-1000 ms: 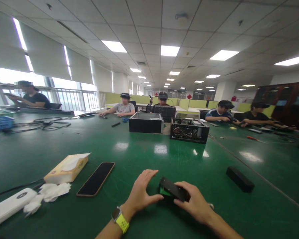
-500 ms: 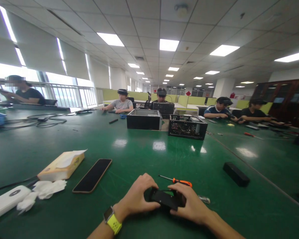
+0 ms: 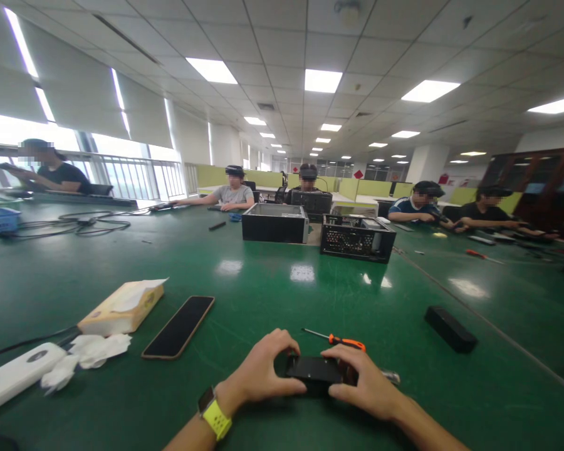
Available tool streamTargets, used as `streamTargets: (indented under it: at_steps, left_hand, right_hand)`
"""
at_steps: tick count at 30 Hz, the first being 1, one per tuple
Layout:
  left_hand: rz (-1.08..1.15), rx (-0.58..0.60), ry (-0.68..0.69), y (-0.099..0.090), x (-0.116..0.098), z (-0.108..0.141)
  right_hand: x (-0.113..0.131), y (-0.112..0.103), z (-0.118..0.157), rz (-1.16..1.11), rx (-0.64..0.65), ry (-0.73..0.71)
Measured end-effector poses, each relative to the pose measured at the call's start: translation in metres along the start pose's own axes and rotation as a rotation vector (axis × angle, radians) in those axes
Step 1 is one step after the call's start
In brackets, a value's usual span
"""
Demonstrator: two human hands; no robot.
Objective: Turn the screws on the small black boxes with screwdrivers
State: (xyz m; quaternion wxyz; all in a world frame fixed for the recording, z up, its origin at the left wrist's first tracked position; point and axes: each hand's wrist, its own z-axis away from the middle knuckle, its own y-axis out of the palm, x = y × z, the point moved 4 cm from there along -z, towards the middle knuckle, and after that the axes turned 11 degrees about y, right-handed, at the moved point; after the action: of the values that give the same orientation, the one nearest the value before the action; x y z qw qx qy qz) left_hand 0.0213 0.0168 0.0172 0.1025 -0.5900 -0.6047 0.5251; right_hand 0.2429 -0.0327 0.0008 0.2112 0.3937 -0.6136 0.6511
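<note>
Between my two hands is a small black box-shaped part (image 3: 316, 369), held low over the green table (image 3: 207, 401). My left hand (image 3: 270, 366), with a yellow-banded watch on its wrist, curls around the part's left end. On the right end, my right hand (image 3: 364, 382) grips it with thumb below and fingers above. Its exact kind does not show. Just beyond lies an orange-handled screwdriver (image 3: 348, 342). A shiny, partly hidden object (image 3: 391, 376) rests behind my right hand.
To the left are a phone (image 3: 181, 327), a tissue pack (image 3: 122, 307), crumpled tissues (image 3: 96, 351) and a white device (image 3: 23, 376). A black block (image 3: 450, 328) lies right. Farther off stand two computer cases (image 3: 275, 227), (image 3: 357, 241). Several people sit around the table.
The black part has turned from tilted to nearly level in my hands. The whole view has shifted slightly. Across the table, a person in grey has stretched an arm toward the cables.
</note>
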Motion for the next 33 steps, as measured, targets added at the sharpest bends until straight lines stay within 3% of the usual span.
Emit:
streamTargets:
  at_steps: [12,15,19,24,28,33]
  left_hand:
    - [-0.152,-0.007,0.058,-0.003,-0.003,-0.003]
    - [-0.178,0.006,0.065,-0.004,-0.004,-0.003]
    - [-0.193,0.033,0.070,-0.005,-0.005,-0.003]
    - [-0.175,0.038,0.067,-0.004,-0.005,-0.003]
    - [-0.149,0.031,0.066,-0.002,-0.005,-0.003]
    - [-0.126,-0.026,0.068,0.001,-0.005,-0.002]
  right_hand:
    - [0.000,-0.002,0.000,0.070,-0.060,0.040]
    - [-0.005,-0.015,-0.003,0.067,-0.198,0.023]
    - [-0.030,-0.041,-0.009,0.216,-0.399,0.143]
    - [-0.058,-0.055,-0.015,0.233,-0.318,0.199]
    - [-0.061,-0.056,-0.015,0.170,-0.270,0.185]
    - [-0.059,-0.061,-0.014,-0.013,-0.312,0.170]
